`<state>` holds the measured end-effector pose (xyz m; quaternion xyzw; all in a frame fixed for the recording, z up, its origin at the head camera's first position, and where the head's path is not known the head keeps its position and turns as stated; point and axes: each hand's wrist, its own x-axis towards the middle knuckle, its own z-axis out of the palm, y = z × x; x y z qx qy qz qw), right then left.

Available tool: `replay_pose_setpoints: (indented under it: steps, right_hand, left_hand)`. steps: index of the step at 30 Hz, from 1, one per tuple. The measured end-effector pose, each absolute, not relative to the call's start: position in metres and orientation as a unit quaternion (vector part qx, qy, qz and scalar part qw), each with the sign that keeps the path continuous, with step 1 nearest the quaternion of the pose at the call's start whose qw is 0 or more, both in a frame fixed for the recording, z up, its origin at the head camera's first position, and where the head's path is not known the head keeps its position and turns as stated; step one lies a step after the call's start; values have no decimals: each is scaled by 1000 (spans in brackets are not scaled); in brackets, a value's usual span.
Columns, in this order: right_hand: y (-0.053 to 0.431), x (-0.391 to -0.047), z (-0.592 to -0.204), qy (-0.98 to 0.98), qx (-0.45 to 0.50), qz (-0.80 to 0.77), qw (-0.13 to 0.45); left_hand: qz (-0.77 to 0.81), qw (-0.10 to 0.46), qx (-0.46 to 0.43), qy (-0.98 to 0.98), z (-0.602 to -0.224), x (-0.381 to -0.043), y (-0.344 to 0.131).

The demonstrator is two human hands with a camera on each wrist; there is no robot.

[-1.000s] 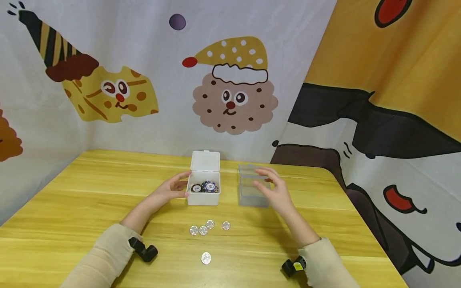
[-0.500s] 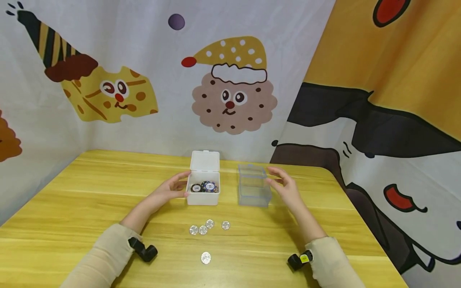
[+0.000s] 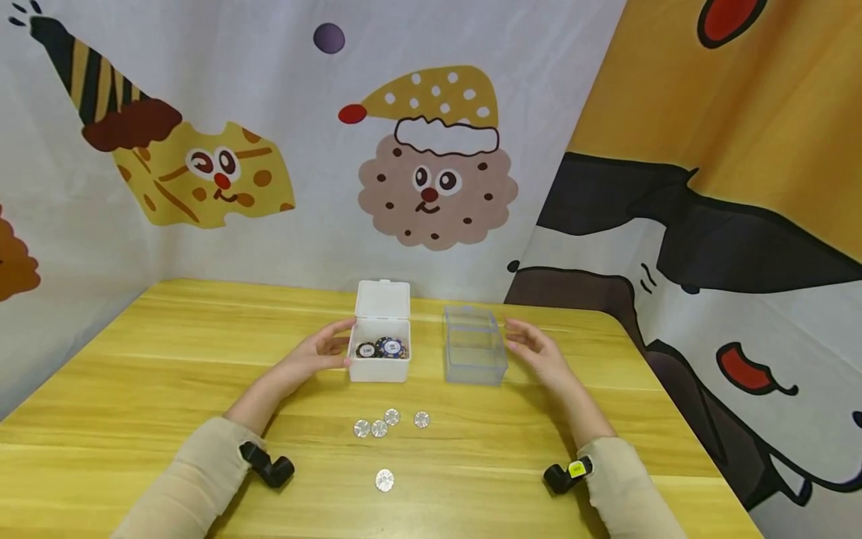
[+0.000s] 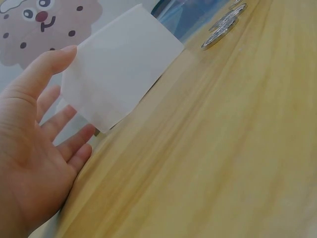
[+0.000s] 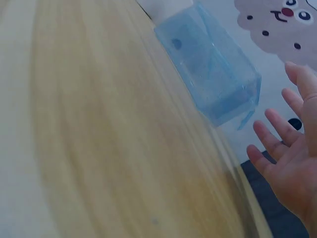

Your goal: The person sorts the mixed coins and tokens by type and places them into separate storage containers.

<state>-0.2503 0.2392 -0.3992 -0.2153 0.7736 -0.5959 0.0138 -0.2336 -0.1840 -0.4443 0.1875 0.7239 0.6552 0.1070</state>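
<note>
A white plastic box [image 3: 378,371] stands on the table, its hinged lid tipped back, with several poker chips [image 3: 390,347] inside. My left hand [image 3: 316,352] is at the box's left side, thumb at the near edge and fingers loosely extended; the left wrist view shows the thumb tip on the box's upper edge. To the right stands a clear bluish plastic box [image 3: 474,368], with nothing visible in it. Just right of that box is my right hand [image 3: 544,359], fingers spread and relaxed, holding nothing. The right wrist view shows a gap between its fingertips and the clear box.
Several silver coins [image 3: 379,428] lie in front of the two boxes, with one coin [image 3: 384,480] nearer the person. The wooden table [image 3: 168,352] ends at a cartoon-printed curtain [image 3: 303,262] behind the boxes.
My right hand has moved from over the clear box to its right side, leaving a gap. The left hand has stayed at the white box. The boxes and coins keep their places.
</note>
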Motion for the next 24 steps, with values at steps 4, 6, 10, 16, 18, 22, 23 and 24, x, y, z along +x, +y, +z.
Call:
replay_pose_setpoints:
  steps: [4,6,10,16,18,22,23,24]
  right_hand:
    - [243,-253,-405,770,-220,-598,32]
    - [245,-254,-408,767,-225,-599,40]
    - [248,-256,-414,765,-225,-601,60]
    - [255,-267,-431,763,-217,-604,79]
    - [257,-271,-436,763,-215,-604,81]
    - [258,-273,-440,763,-216,-603,84]
    - [258,-273,-441,763,-217,-603,85]
    - [258,-273,-441,763,-218,-603,86]
  left_hand:
    - [661,108,191,718,-445,-234,-184]
    - [662,108,192,716,-445,-234,-184]
    - [662,106,192,716,-445,-234,-184]
    - [652,105,189,726,-443,-232,-187]
    - [649,103,193,728,-441,-231,-190]
    - [644,98,197,733,-440,-228,-200]
    - [643,97,199,733,-440,-228,-202]
    - [642,97,198,734,-439,-227,-204]
